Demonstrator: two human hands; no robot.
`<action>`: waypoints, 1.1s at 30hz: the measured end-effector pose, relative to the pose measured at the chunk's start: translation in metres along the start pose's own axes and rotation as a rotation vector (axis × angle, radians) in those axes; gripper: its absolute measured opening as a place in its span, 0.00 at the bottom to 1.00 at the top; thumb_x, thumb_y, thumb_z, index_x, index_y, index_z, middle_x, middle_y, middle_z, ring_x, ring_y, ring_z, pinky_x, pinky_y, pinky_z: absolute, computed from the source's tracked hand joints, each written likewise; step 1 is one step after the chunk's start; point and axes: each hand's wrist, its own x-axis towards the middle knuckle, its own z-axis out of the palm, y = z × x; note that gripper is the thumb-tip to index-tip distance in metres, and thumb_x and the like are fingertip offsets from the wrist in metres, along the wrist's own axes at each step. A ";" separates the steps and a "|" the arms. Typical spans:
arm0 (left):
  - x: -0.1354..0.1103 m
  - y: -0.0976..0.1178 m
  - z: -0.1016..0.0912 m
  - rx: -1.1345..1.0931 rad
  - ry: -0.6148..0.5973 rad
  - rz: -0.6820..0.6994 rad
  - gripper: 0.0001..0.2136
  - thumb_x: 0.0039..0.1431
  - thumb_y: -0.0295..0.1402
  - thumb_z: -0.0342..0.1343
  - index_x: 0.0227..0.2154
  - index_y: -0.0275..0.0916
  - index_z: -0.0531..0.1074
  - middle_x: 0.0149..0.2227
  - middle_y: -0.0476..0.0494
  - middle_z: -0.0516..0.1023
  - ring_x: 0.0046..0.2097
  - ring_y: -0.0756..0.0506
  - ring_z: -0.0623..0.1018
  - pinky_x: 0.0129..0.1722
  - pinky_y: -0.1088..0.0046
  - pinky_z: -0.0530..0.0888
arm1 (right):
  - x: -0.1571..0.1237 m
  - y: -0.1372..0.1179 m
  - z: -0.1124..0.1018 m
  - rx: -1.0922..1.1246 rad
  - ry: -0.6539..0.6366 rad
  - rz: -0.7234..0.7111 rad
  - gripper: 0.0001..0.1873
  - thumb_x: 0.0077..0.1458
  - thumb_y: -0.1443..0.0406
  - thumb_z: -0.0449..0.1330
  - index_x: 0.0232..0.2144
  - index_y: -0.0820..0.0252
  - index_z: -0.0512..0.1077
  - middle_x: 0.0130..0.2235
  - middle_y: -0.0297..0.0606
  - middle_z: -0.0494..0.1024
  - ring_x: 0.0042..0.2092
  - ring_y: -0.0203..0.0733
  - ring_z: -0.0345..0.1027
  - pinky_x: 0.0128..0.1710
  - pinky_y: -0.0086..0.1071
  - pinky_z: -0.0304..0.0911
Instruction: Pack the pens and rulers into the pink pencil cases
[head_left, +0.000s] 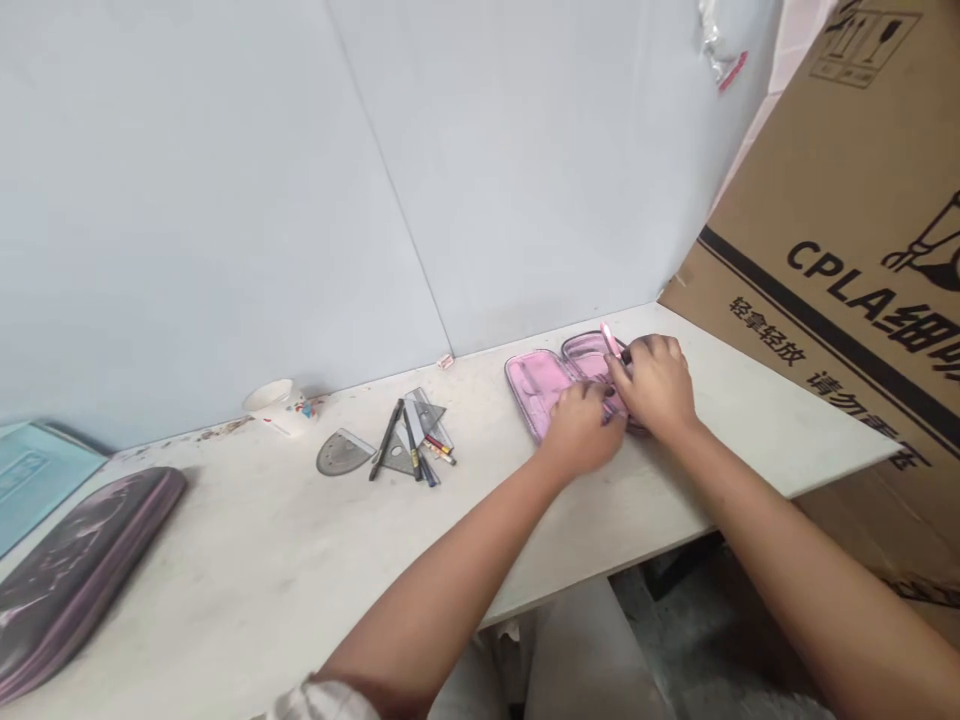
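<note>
An unzipped pink pencil case (536, 380) lies spread on the table, its two halves showing pink linings. My right hand (660, 385) is closed around a pink pen (610, 338), which sticks up above the case's right half. Over the middle and near side of the case is my left hand (585, 425), its fingers curled inward. Something dark shows by those fingertips, but what they grip is hidden. Both hands cover much of the right half.
Left of the case lie several pens (386, 440) with clear set squares (427, 410) and a protractor (343, 453). A paper cup (274, 405) stands by the wall. A dark zipped case (82, 570) and blue booklet (45, 475) are far left. A large cardboard box (847, 240) leans at right.
</note>
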 end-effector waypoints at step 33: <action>-0.152 -0.124 -0.101 0.088 0.386 -0.229 0.08 0.57 0.32 0.47 0.35 0.36 0.70 0.36 0.40 0.72 0.43 0.44 0.70 0.47 0.65 0.65 | -0.094 -0.190 0.022 0.046 -0.268 -0.554 0.12 0.52 0.64 0.51 0.34 0.66 0.70 0.37 0.49 0.69 0.44 0.50 0.58 0.42 0.39 0.55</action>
